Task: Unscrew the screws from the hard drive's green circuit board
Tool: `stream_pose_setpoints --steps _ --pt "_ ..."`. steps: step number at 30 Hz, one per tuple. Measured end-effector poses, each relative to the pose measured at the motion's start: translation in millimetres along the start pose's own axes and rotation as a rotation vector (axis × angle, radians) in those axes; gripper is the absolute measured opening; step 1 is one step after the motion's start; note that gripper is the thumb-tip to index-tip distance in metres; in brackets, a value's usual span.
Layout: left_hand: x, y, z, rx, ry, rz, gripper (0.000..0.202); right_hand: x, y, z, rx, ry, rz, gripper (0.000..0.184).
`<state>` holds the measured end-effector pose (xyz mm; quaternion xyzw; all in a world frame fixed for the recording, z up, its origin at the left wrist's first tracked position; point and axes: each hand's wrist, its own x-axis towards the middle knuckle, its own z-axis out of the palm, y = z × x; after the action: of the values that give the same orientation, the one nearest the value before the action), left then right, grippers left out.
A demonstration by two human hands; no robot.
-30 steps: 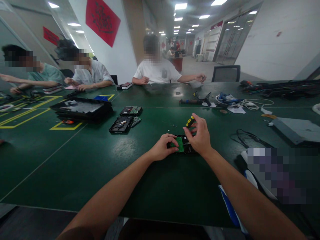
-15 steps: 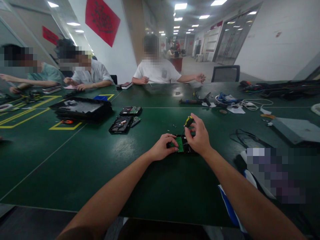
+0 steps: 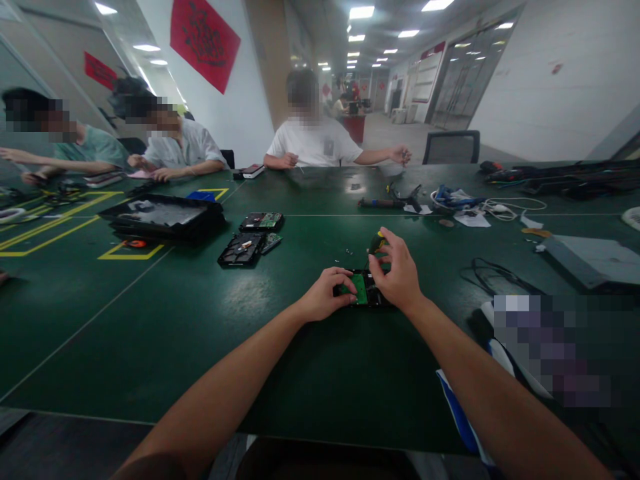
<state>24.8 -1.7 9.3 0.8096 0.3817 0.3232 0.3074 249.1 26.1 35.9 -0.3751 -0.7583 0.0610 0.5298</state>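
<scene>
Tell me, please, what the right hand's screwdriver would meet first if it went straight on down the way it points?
Most likely the hard drive directly beneath the right hand: the screwdriver points down at its circuit-board side, though the tip is hidden.

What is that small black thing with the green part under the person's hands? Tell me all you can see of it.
The hard drive is a flat black box lying on the green table, a green circuit board on its upper face. The left hand presses its left end; the right hand covers its right side and grips a yellow-and-black screwdriver that points down at it. Its tip is hidden.
</scene>
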Motion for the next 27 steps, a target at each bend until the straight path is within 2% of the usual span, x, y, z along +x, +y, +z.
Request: stream_pose_setpoints --steps 17,27 --pt "-0.9 3.6 0.4 -0.005 0.019 -0.003 0.014 -0.8 2.7 2.2 0.003 0.027 0.002 0.064" --pt "-0.9 2.0 -0.3 -0.001 0.020 -0.003 0.016 1.3 -1.7 -1.6 0.015 -0.018 -0.018 0.064"
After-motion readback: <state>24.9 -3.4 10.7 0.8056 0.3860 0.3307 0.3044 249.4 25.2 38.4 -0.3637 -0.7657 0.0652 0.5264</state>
